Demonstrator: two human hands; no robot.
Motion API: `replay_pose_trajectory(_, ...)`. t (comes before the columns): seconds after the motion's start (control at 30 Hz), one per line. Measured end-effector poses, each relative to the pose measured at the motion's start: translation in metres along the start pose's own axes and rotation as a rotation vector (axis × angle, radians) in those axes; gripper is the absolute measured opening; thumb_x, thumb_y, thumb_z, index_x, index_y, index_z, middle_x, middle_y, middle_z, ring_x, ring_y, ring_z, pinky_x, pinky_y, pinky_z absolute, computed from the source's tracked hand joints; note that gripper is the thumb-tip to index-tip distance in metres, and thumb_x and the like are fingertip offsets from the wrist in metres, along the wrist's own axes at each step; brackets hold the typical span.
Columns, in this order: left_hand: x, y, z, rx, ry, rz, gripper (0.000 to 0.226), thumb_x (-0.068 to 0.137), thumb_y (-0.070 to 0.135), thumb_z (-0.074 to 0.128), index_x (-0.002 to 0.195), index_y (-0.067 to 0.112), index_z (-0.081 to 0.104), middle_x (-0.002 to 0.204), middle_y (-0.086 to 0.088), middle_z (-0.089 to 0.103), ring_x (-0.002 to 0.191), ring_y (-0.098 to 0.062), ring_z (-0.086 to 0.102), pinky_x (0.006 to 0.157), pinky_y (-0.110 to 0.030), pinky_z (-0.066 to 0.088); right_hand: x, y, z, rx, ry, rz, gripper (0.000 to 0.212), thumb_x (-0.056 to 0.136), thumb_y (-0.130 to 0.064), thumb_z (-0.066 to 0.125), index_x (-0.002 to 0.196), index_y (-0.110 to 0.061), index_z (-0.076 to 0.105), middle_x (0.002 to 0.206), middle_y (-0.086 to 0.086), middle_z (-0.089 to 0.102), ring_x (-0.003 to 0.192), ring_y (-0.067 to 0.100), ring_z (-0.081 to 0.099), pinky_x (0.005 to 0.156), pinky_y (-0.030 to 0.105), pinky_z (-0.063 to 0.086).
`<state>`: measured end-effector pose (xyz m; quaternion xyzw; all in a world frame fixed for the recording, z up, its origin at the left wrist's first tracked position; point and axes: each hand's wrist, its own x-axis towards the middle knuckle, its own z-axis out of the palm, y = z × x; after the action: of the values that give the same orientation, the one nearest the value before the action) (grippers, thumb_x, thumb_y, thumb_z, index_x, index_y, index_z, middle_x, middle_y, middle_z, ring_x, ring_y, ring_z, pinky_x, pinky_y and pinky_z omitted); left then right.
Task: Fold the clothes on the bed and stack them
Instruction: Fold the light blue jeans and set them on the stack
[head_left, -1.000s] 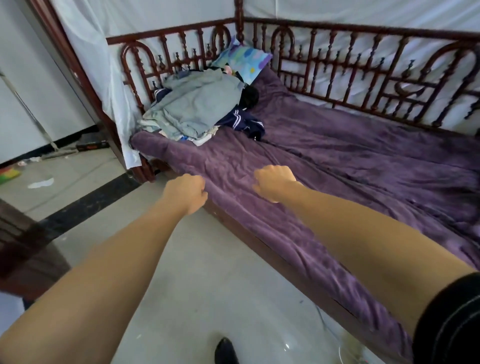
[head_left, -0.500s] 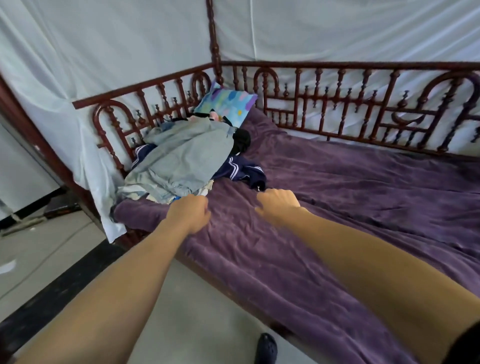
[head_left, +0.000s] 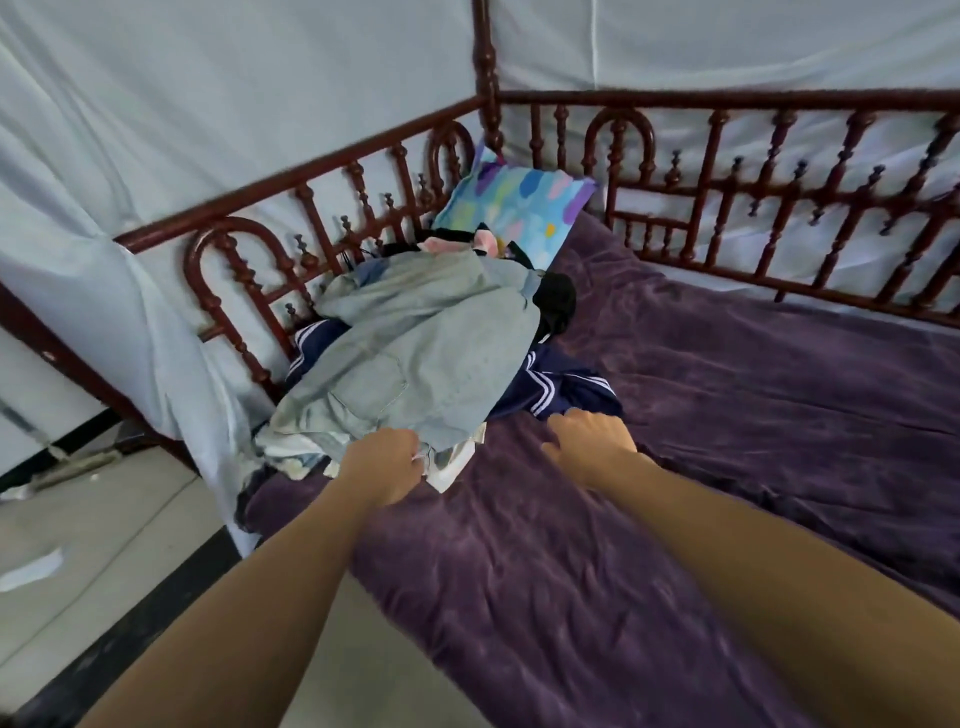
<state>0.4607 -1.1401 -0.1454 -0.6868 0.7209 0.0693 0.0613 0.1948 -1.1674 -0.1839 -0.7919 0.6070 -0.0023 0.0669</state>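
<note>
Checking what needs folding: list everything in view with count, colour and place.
denim garment: one, pale blue, topmost of the clothes, far-left corner
navy garment: one, white stripes, under the denim garment, right side
black garment: one, behind the denim garment
white cloth: at least one, under the denim garment's near edge
pillow: one, blue with coloured patches, leaning in the rail corner
blanket: one, purple, covering the bed
bed rail: one, red-brown wood, two sides
left hand: fingers curled at the denim garment's near edge, grip unclear
right hand: over the blanket beside the navy garment, fingertips hidden

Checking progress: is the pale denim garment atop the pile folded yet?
Not folded: the denim garment lies crumpled over the heap, left hand gripping its near hem.
</note>
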Motion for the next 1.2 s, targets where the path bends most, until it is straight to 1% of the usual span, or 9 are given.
replay_pose_trajectory(0.33, 0.174, -0.122, 0.041, -0.008, -0.142, 0.054, 0.022, 0.094, 0.030, 0.049, 0.103, 0.015, 0.063, 0.094, -0.003, 0.066, 0.082, -0.018, 0.058, 0.072, -0.029, 0.044, 0.157, -0.039, 0.057, 0.046, -0.105, 0.131, 0.030, 0.094, -0.041, 0.042, 0.106, -0.017, 0.055, 0.108, 0.005, 0.058, 0.095, 0.029, 0.059, 0.064, 0.034, 0.037)
replay_pose_trajectory(0.43, 0.238, -0.161, 0.062, 0.068, -0.217, 0.153, 0.028, 0.094, 0.031, 0.052, 0.116, 0.016, 0.057, 0.110, -0.005, 0.058, 0.099, -0.021, 0.057, 0.082, -0.035, 0.048, 0.211, -0.072, 0.085, 0.088, -0.153, 0.198, 0.031, 0.094, -0.039, 0.042, 0.112, -0.016, 0.054, 0.111, 0.006, 0.057, 0.097, 0.030, 0.059, 0.067, 0.035, 0.038)
replay_pose_trajectory(0.6, 0.315, -0.230, 0.108, 0.213, -0.272, 0.267, 0.067, 0.083, 0.031, 0.068, 0.139, 0.022, 0.034, 0.136, -0.010, 0.035, 0.128, -0.029, 0.036, 0.101, -0.040, 0.037, 0.286, -0.131, 0.133, 0.151, -0.267, 0.222, 0.045, 0.094, -0.040, 0.048, 0.134, -0.021, 0.043, 0.130, 0.004, 0.048, 0.117, 0.027, 0.050, 0.083, 0.040, 0.046)
replay_pose_trajectory(0.77, 0.359, -0.273, 0.157, 0.258, -0.254, 0.319, 0.113, 0.067, 0.029, 0.083, 0.148, 0.027, 0.004, 0.154, -0.017, 0.012, 0.142, -0.035, 0.019, 0.111, -0.046, 0.029, 0.343, -0.157, 0.179, 0.255, -0.272, 0.358, 0.084, 0.076, -0.056, 0.068, 0.140, -0.021, 0.026, 0.137, 0.006, 0.038, 0.119, 0.030, 0.047, 0.089, 0.044, 0.048)
replay_pose_trajectory(0.83, 0.362, -0.278, 0.170, 0.236, -0.232, 0.318, 0.107, 0.072, 0.020, 0.079, 0.148, 0.028, 0.004, 0.150, -0.020, 0.022, 0.134, -0.034, 0.034, 0.105, -0.044, 0.036, 0.358, -0.163, 0.196, 0.240, -0.311, 0.439, 0.076, 0.077, -0.050, 0.070, 0.136, -0.018, 0.033, 0.131, 0.008, 0.045, 0.116, 0.031, 0.051, 0.087, 0.044, 0.048)
replay_pose_trajectory(0.9, 0.365, -0.280, 0.175, 0.161, -0.151, 0.321, 0.089, 0.075, 0.007, 0.072, 0.145, 0.027, 0.021, 0.129, -0.018, 0.046, 0.108, -0.030, 0.054, 0.087, -0.039, 0.048, 0.368, -0.165, 0.208, 0.223, -0.268, 0.503, 0.043, 0.089, -0.035, 0.060, 0.125, -0.016, 0.049, 0.124, 0.008, 0.056, 0.109, 0.031, 0.057, 0.082, 0.040, 0.049)
replay_pose_trajectory(0.97, 0.370, -0.282, 0.169, 0.031, -0.123, 0.323, 0.068, 0.081, 0.003, 0.064, 0.141, 0.024, 0.038, 0.114, -0.014, 0.055, 0.094, -0.030, 0.058, 0.076, -0.039, 0.049, 0.368, -0.162, 0.210, 0.263, -0.221, 0.555, 0.026, 0.093, -0.024, 0.049, 0.116, -0.018, 0.059, 0.117, 0.006, 0.062, 0.101, 0.031, 0.061, 0.078, 0.037, 0.049)
replay_pose_trajectory(1.07, 0.376, -0.277, 0.146, -0.097, -0.084, 0.343, 0.048, 0.084, 0.005, 0.059, 0.130, 0.020, 0.056, 0.109, -0.010, 0.062, 0.097, -0.032, 0.059, 0.077, -0.041, 0.050, 0.352, -0.152, 0.200, 0.333, -0.123, 0.568, 0.031, 0.093, -0.020, 0.044, 0.119, -0.026, 0.060, 0.115, 0.000, 0.064, 0.099, 0.031, 0.063, 0.075, 0.035, 0.046)
replay_pose_trajectory(1.2, 0.374, -0.245, 0.101, -0.209, 0.003, 0.453, 0.040, 0.077, -0.005, 0.062, 0.114, 0.009, 0.065, 0.098, -0.015, 0.067, 0.077, -0.037, 0.064, 0.061, -0.041, 0.050, 0.309, -0.138, 0.175, 0.354, 0.043, 0.564, 0.012, 0.097, -0.023, 0.042, 0.099, -0.013, 0.049, 0.099, 0.008, 0.061, 0.083, 0.034, 0.060, 0.061, 0.034, 0.034)
